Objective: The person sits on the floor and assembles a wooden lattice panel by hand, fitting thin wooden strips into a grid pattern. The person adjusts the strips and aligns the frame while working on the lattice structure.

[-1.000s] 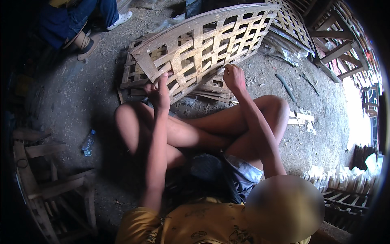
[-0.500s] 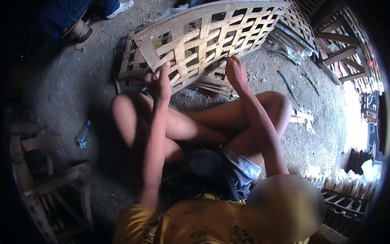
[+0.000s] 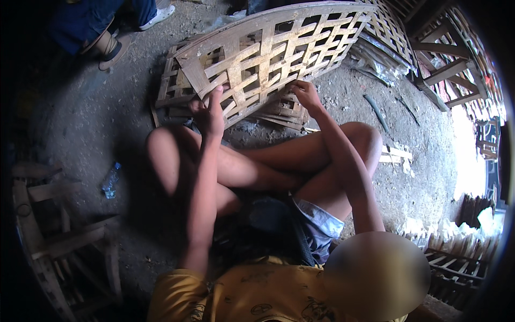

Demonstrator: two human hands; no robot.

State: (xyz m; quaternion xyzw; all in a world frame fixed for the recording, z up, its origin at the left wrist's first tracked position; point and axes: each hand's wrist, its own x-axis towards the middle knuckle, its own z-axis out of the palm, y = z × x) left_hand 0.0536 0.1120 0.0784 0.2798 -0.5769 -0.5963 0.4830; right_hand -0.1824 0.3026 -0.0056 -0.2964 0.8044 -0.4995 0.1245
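A: Woven panel tilted at twelve o'clock, left hand pinching its seven-o'clock corner!
B: Right hand, one o'clock, curled by the lower edge; whether it's gripping, I can't tell! Yellow shirt, six o'clock: dark printed marks across it

On the floor lie a bottle at the left, a wood pile, and a stick and pale strips at the right.
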